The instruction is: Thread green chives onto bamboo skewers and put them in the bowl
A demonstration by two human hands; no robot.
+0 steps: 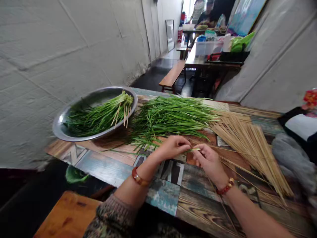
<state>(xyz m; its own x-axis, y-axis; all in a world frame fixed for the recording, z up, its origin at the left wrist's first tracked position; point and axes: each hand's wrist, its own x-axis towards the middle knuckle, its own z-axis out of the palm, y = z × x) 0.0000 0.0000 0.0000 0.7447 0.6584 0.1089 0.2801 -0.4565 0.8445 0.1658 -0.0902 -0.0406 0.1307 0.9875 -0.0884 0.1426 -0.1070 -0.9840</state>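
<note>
Close together over the table's middle, both my hands pinch at a short pale-green piece of chive (195, 149). My left hand (176, 147) has its thumb and fingertips closed on the left end. My right hand (206, 159) is closed round the other end; a thin stick runs down from beneath it, and whether it is gripped I cannot tell. Just beyond lies a loose heap of green chives (173, 114). Right of my right hand, many bamboo skewers (250, 145) are fanned out. Several skewers poke from a chive bundle (106, 114) lying in a metal basin.
The wide metal basin (58, 127) stands at the table's left end by the white wall. A grey plastic bag (291, 158) lies at the right edge. An orange wooden stool (68, 215) is below left. Beyond are a bench (172, 74), another table with containers, and people.
</note>
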